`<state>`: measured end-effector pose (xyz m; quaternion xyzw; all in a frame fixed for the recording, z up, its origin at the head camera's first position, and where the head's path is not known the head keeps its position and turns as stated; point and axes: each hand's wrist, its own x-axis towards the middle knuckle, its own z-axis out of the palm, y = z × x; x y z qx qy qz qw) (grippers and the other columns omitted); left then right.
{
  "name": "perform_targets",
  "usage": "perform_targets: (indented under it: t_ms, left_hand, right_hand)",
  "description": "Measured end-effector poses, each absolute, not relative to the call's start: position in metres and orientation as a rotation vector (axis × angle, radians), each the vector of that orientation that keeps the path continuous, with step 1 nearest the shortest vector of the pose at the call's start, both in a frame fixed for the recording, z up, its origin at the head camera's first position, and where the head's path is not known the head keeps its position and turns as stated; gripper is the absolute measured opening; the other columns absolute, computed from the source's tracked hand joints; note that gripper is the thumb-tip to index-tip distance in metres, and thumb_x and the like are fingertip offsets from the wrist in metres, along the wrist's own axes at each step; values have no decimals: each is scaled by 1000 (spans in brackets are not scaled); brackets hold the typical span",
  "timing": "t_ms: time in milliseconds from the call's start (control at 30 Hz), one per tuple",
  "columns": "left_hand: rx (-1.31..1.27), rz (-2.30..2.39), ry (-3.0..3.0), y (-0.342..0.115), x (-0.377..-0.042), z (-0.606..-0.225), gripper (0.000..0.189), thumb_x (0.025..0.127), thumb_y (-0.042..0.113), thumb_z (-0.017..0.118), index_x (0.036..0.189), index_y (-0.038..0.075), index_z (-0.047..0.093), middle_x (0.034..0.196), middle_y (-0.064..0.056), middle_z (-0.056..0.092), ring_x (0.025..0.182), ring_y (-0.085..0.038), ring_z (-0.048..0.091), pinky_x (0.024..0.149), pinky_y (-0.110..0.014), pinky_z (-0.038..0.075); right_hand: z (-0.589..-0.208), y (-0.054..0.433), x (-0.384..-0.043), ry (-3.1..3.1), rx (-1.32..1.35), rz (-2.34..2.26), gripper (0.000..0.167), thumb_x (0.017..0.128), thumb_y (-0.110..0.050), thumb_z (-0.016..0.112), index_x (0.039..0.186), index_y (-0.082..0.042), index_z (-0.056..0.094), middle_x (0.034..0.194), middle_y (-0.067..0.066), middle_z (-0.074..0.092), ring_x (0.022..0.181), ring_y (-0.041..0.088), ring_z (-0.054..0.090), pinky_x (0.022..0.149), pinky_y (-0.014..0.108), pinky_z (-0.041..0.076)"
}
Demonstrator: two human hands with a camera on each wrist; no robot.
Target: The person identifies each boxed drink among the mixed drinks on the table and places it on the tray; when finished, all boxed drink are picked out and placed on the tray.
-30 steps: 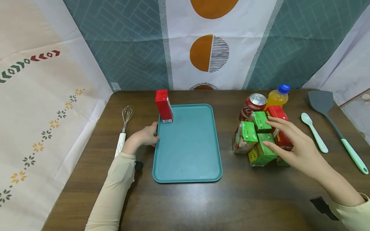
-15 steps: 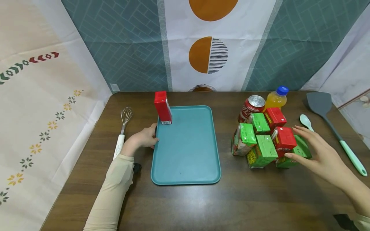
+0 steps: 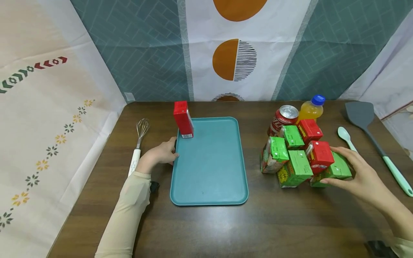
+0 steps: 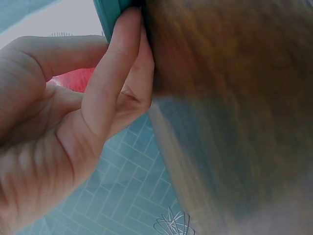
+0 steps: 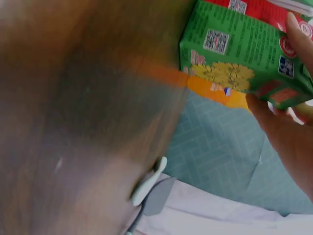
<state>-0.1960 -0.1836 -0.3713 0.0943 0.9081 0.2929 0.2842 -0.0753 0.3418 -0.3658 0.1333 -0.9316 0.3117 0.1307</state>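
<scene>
In the head view my left hand (image 3: 161,152) is at the left edge of a teal tray (image 3: 211,165); in the left wrist view its thumb and fingers pinch the tray rim (image 4: 108,14). A red drink carton (image 3: 184,121) stands on the tray's far left corner. My right hand (image 3: 362,175) grips a green drink carton (image 3: 338,167), thumb on the near side and fingers on the far side. The right wrist view shows this green carton (image 5: 244,46) between thumb and fingers. Beside it stands a red carton (image 3: 321,156).
Left of the gripped carton are more green cartons (image 3: 295,166) and another red carton (image 3: 309,129). Behind them stand a red soda can (image 3: 284,118) and an orange juice bottle (image 3: 311,109). A spoon (image 3: 345,134) and spatula (image 3: 361,113) lie right, a whisk (image 3: 138,143) left.
My right hand has moved right and toward me, from over the red cartons to the rightmost green carton, and closed around it. My left hand stays on the tray edge.
</scene>
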Motion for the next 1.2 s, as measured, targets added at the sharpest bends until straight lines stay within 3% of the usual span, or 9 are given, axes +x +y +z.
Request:
perform_targets:
  t_ms: [67,300,500,733,867,967,1067,1200]
  left_hand:
    - [254,780,2428,-182,-197,-371,70,93,7,50,145,-8,4,111,-28,55,73,-20,65,74,-36,54]
    - [262,782,2422,-182,-201,-370,70,93,6,50,145,-8,4,109,-27,55,71,-20,65,72,-34,54]
    - [257,793,2425,-181,-201,-371,70,93,6,50,144,-8,6,110,-28,54,71,-20,66,72,-34,55]
    - [238,797,2418,-181,-200,-373,70,94,6,50,145,-7,4,112,-28,53,74,-21,65,71,-34,55]
    - [243,805,2417,-182,-200,-374,70,94,6,50,145,-8,4,111,-28,53,75,-21,65,71,-34,55]
    - [246,806,2420,-183,-200,-374,70,94,6,50,145,-8,4,110,-28,54,74,-21,65,70,-34,55]
    - [247,803,2423,-184,-200,-374,70,94,6,50,145,-8,4,109,-27,54,74,-21,65,70,-33,55]
    - [248,810,2416,-184,-200,-374,70,94,6,50,145,-8,4,108,-27,55,76,-22,65,69,-34,55]
  right_hand:
    - [-367,343,-75,-2721,358,955,98,48,-3,90,136,-9,46,128,-23,36,114,-13,30,82,-2,23]
    - [-368,342,-75,-2775,281,1335,96,67,4,79,145,-11,25,120,-15,48,91,-8,55,64,12,48]
    - [-370,345,-77,-2780,282,1409,97,69,7,76,147,-16,23,127,-13,45,95,-8,54,64,15,50]
    - [-367,347,-69,-2803,113,1145,91,62,-10,86,140,-19,39,116,-28,46,94,-15,47,66,5,38]
    - [-358,345,-58,-2788,85,1104,91,59,-10,88,138,-17,42,116,-25,46,88,-17,50,62,7,40]
    - [-347,346,-49,-2748,58,1056,91,55,-7,90,134,-20,47,114,-24,47,82,-16,50,58,7,39]
    - [-337,346,-43,-2645,116,1103,94,50,8,87,132,-16,48,110,-22,49,82,-14,51,59,6,41]
    - [-321,340,-39,-2463,255,1128,101,38,27,78,130,-3,50,113,-17,54,92,-8,54,72,4,43]
